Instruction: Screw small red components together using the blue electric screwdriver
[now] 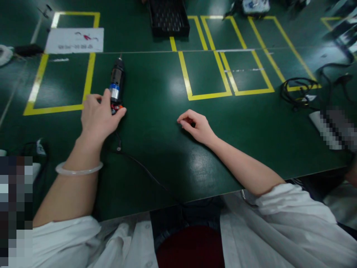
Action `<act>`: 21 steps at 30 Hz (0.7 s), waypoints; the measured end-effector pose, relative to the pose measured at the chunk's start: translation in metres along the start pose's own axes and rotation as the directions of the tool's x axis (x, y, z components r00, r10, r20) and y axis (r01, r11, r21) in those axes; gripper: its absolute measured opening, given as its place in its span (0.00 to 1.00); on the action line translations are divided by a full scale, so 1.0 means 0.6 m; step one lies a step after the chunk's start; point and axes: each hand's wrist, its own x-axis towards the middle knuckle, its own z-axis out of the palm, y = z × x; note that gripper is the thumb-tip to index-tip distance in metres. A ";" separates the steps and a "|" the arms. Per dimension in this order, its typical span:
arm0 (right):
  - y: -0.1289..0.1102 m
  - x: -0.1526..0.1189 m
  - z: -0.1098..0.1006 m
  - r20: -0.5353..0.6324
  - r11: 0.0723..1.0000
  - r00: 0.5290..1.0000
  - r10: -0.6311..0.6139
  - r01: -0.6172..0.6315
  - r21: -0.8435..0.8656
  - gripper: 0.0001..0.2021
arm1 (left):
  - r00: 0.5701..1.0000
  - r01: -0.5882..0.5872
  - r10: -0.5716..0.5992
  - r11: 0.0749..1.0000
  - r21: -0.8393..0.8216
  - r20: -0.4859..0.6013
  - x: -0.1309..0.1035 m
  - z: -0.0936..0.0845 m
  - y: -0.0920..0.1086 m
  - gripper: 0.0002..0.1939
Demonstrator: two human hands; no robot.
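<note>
An electric drill [117,80] lies on the green table, its black chuck and thin bit pointing away from me. A blue and silver band goes round its body, and red-orange parts show at its near end. My left hand [99,113] is closed around that near end, thumb on the right side, fingers partly hidden. A thin black cable [142,165] with a small round metal end lies just below this hand. To the right, my right hand [196,126] rests on the tabletop with its fingers curled in and nothing visible in them.
Yellow tape rectangles [210,96] mark the table. At the back are a black tray [170,31] and a white sheet [75,40] with a picture. Coiled black cable [297,93] lies to the right. A white-edged object [326,130] sits at the right, partly pixelated.
</note>
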 end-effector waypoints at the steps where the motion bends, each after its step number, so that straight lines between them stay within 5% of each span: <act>1: 0.000 0.000 0.000 0.004 1.000 1.000 0.004 -0.004 -0.003 0.06 | 0.999 0.038 -0.038 0.999 -0.012 -0.008 0.007 -0.002 -0.018 0.38; 10: 0.000 0.000 0.000 0.016 1.000 1.000 0.006 -0.006 -0.014 0.06 | 0.958 0.280 -0.282 0.959 -0.056 -0.050 0.027 -0.009 -0.108 0.44; 14: -0.003 0.000 -0.002 0.030 1.000 0.999 0.010 -0.010 -0.025 0.06 | 0.942 0.301 -0.310 0.950 -0.085 -0.130 0.023 0.005 -0.115 0.45; 21: 0.000 0.000 -0.002 0.030 1.000 1.000 0.001 0.000 -0.028 0.05 | 0.927 0.342 -0.348 0.937 -0.067 -0.143 0.015 0.008 -0.101 0.31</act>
